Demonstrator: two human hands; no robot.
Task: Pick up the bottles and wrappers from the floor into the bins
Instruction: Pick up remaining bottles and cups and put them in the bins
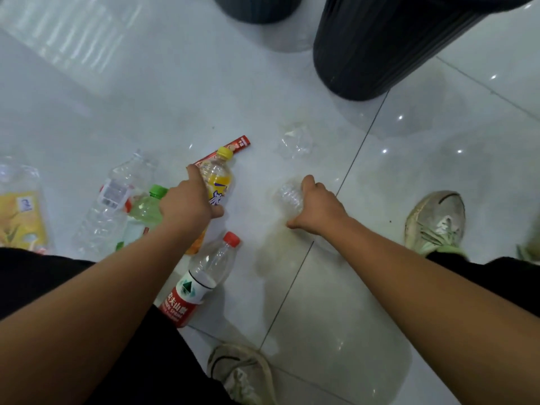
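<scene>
Your left hand curls round a yellow-capped bottle, whose neck sticks out past your fingers over a red wrapper marked "12". Your right hand grips a clear bottle that pokes out beside your thumb. Near your left forearm lies a red-capped bottle, its red label printed in Chinese characters.

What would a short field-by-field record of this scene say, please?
left hand: grips yellow-capped bottle
right hand: grips small clear bottle
bins: large dark bin and second dark bin, beyond the hands
on floor: red-capped bottle, green-capped bottle, large clear bottle, red wrapper, crumpled clear plastic
floor: pale glossy tiles
</scene>
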